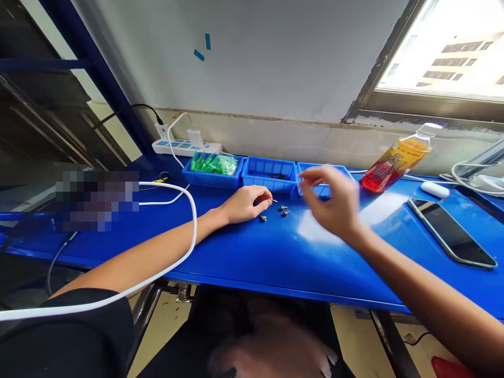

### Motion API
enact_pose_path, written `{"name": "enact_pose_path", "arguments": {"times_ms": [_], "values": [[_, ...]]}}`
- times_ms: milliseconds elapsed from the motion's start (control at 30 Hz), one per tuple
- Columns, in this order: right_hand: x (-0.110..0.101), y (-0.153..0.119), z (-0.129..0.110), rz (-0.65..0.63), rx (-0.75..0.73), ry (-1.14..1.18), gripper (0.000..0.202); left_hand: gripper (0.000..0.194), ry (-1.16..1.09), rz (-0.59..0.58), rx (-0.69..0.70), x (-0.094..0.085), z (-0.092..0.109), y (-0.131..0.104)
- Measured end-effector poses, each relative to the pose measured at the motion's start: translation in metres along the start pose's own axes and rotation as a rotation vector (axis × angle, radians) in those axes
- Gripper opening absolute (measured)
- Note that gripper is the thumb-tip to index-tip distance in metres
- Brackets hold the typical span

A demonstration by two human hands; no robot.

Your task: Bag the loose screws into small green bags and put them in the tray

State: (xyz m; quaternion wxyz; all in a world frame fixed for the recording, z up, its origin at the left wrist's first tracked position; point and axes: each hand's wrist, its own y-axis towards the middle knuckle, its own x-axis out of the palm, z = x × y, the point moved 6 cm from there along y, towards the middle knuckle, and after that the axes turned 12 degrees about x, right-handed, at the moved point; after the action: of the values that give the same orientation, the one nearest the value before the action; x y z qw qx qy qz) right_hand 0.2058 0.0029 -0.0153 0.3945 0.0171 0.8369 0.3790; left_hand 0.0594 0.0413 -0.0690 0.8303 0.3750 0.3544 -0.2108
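Observation:
My left hand [247, 203] rests on the blue table with thumb and forefinger pinched on a small brass-coloured metal part [274, 200]. Its exact kind is too small to make out. Close by lie several small dark metal parts [285, 213], with another small metal part [263, 218] just below my left fingertips. My right hand [333, 202] is raised in front of the right blue bin [315, 190], partly covering it. Motion blurs its curled fingers, so whether they hold anything does not show.
Green packets [214, 164] fill the left bin [208, 179]; dark pieces lie in the middle bin [252, 173]. Farther right are a tilted drink bottle [394, 160], a white case [435, 189] and a phone [452, 231]. A white cable [192, 226] loops across my left forearm. Behind stands a power strip [177, 147].

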Motion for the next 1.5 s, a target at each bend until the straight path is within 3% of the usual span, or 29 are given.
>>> {"name": "enact_pose_path", "arguments": {"times_ms": [167, 333, 567, 833, 1100, 1300, 1500], "values": [[0.034, -0.005, 0.009, -0.022, -0.093, -0.115, 0.015, 0.023, 0.011, 0.003, 0.064, 0.007, 0.006, 0.007], [0.043, -0.013, 0.014, -0.050, -0.070, -0.086, 0.015, 0.023, 0.045, -0.075, 0.132, 0.012, 0.008, 0.009], [0.048, -0.012, 0.021, -0.081, -0.014, 0.006, 0.013, 0.020, 0.009, -0.025, 0.067, 0.007, 0.006, 0.009], [0.049, -0.010, 0.026, -0.081, 0.013, 0.013, 0.014, 0.018, 0.071, -0.058, 0.049, 0.008, 0.006, 0.008], [0.051, -0.010, 0.016, -0.083, -0.062, -0.103, 0.018, 0.011, 0.030, -0.090, -0.031, 0.009, 0.001, 0.007], [0.052, -0.011, 0.014, -0.114, -0.028, -0.159, 0.012, 0.014, -0.025, -0.075, -0.087, 0.010, -0.005, 0.004], [0.050, -0.013, 0.005, -0.066, -0.087, -0.241, 0.014, 0.016, -0.110, -0.078, -0.090, 0.011, -0.008, 0.002]]}}
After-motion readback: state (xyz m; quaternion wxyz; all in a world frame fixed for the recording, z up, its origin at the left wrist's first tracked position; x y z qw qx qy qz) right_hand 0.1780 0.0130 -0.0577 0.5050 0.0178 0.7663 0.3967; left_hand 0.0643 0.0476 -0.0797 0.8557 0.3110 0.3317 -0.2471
